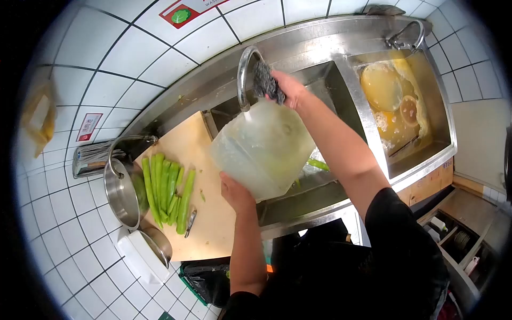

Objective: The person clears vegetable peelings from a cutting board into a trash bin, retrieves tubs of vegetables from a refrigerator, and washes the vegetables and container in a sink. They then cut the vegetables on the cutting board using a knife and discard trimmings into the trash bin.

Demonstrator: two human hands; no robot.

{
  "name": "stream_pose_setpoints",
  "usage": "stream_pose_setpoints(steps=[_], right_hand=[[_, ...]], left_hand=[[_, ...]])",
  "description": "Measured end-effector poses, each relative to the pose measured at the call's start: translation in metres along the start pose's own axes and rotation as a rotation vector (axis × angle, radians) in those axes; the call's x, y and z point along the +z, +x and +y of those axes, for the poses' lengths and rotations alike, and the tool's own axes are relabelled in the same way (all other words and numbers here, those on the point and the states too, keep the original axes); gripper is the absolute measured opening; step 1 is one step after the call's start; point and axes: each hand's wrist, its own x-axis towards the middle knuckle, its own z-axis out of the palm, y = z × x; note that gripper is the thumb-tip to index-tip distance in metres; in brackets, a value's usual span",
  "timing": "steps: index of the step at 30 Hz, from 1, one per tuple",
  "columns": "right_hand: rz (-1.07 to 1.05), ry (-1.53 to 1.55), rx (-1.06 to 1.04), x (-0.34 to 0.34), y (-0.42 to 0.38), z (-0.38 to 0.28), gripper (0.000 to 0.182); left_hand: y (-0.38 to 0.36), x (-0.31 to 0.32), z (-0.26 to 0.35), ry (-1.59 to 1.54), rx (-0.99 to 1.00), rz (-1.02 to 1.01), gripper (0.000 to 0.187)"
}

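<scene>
A cloudy, translucent plastic container (266,146) is tilted over the middle sink, under the spout of a curved metal faucet (242,80). My left hand (237,193) grips its lower left edge, near the cutting board. At the container's top edge, my right hand (288,88) is closed on a dark grey steel-wool scrubber (268,82). Long green vegetable stalks (165,184) lie on the wooden cutting board (213,229) at the left, with a small metal peeler (190,223) beside them. Another green piece (318,164) rests in the sink, partly behind the container.
The right sink (450,144) holds yellowish water with round items in it. A metal pot (121,197) and a white box (143,256) stand left of the board. A second faucet (130,138) arches over the pot. Below the board hangs a black bag (210,282).
</scene>
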Motion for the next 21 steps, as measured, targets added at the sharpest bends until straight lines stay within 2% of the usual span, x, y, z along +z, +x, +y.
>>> stream_pose_setpoints(steps=[3,7,8,11,13,15,17,18,20,21], right_hand=[[0.032,0.132,-0.018,-0.002,0.006,-0.017,0.025],[0.062,0.573,0.047,0.003,-0.048,-0.047,0.030],[0.075,0.564,-0.051,-0.005,-0.051,-0.045,0.031],[0.261,0.050,-0.198,-0.036,-0.073,-0.055,0.034],[0.596,-0.716,-0.500,-0.060,-0.095,-0.063,0.029],[0.779,-1.261,-0.866,-0.093,-0.115,-0.071,0.031],[0.817,-1.497,-1.178,-0.136,-0.118,-0.078,0.034],[0.863,-1.575,-1.124,-0.155,-0.116,-0.077,0.038],[0.857,-1.794,-0.865,-0.190,-0.117,-0.070,0.041],[0.849,-1.894,-0.728,-0.205,-0.116,-0.066,0.043]], left_hand=[[-0.004,-0.004,0.013,-0.023,-0.024,0.027,0.052],[-0.017,-0.014,0.032,0.023,-0.064,0.060,0.053],[-0.017,-0.021,0.033,0.028,-0.057,0.046,0.053],[-0.019,-0.057,0.044,0.042,-0.023,-0.011,0.052],[-0.029,-0.079,0.060,0.046,0.018,-0.064,0.052],[-0.030,-0.099,0.069,-0.061,-0.047,-0.031,0.049],[-0.027,-0.125,0.073,-0.111,-0.073,-0.014,0.046],[-0.021,-0.145,0.065,-0.109,-0.066,-0.012,0.045],[-0.012,-0.172,0.061,-0.103,-0.100,-0.011,0.043],[-0.008,-0.177,0.059,-0.084,-0.047,-0.060,0.044]])
